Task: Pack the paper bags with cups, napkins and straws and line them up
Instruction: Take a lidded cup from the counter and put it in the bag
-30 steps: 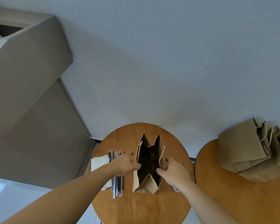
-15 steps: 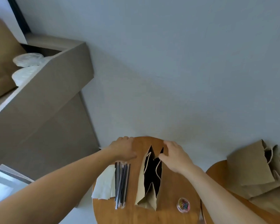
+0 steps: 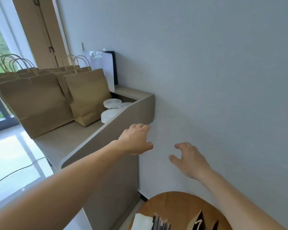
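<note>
Both my hands are raised off the round wooden table [image 3: 171, 205] and hold nothing. My left hand [image 3: 136, 140] reaches up toward the grey counter [image 3: 123, 120], fingers loosely spread. My right hand [image 3: 188, 158] hovers in front of the wall, fingers relaxed. Clear plastic cups [image 3: 111, 108] lie in a recess on the counter, beyond my left hand. At the bottom edge the open paper bag [image 3: 196, 221] stands on the table, with black straws [image 3: 160, 224] and white napkins [image 3: 142, 222] to its left.
Several brown paper bags with handles [image 3: 56, 93] stand in a row on the counter at left. A white sheet and a dark frame [image 3: 111, 68] lean against the wall behind them. A window and a bright floor lie at far left.
My view has swung up and left from the table to the counter. Both hands have let go of the open bag and risen; the left reaches toward the counter.
</note>
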`<move>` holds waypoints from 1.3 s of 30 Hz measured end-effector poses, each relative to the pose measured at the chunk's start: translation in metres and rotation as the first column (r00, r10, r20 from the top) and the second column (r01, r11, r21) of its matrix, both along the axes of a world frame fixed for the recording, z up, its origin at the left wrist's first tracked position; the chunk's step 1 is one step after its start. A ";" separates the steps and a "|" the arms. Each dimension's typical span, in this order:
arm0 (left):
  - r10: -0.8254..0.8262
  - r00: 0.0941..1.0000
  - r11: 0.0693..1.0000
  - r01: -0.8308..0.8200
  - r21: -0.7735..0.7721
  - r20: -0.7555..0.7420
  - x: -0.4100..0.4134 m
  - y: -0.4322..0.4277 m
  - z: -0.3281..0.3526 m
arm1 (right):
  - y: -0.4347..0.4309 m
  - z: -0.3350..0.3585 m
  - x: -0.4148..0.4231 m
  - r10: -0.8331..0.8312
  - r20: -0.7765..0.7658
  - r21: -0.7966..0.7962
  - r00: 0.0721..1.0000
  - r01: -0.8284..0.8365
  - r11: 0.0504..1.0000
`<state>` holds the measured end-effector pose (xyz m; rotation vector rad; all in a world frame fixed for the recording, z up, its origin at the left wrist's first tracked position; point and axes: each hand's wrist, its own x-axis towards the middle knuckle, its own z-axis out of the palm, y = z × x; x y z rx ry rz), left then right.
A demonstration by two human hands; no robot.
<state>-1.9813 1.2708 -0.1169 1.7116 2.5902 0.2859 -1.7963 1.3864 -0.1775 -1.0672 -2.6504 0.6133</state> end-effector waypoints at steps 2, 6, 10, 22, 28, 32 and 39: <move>0.044 0.999 0.997 -0.042 0.057 -0.024 -0.036 -0.008 0.023 | -0.001 0.025 -0.036 0.021 -0.021 0.077 1.000 -0.020 0.997; 0.141 0.989 0.979 -0.145 0.146 0.036 -0.116 -0.025 0.057 | -0.005 0.075 -0.117 0.084 -0.044 0.163 0.996 -0.075 0.984; 0.228 0.972 0.960 -0.234 0.152 0.061 -0.192 -0.043 0.053 | -0.009 0.104 -0.208 0.145 -0.079 0.244 0.986 -0.121 0.962; 0.177 0.974 0.984 -0.178 -0.006 0.139 -0.306 -0.031 -0.009 | 0.028 0.089 -0.409 0.055 0.283 0.185 0.958 -0.111 0.977; 0.134 0.979 0.991 -0.136 0.002 0.156 -0.324 -0.024 -0.017 | 0.042 0.075 -0.440 0.033 0.355 0.086 0.934 -0.068 0.994; 0.117 0.981 0.993 -0.121 0.014 0.153 -0.326 -0.023 -0.015 | 0.041 0.073 -0.439 0.018 0.305 0.117 0.952 -0.056 0.992; 0.103 0.987 0.990 -0.114 0.086 0.121 -0.307 -0.017 0.015 | 0.029 0.131 -0.397 0.047 -0.027 0.136 0.999 -0.043 0.990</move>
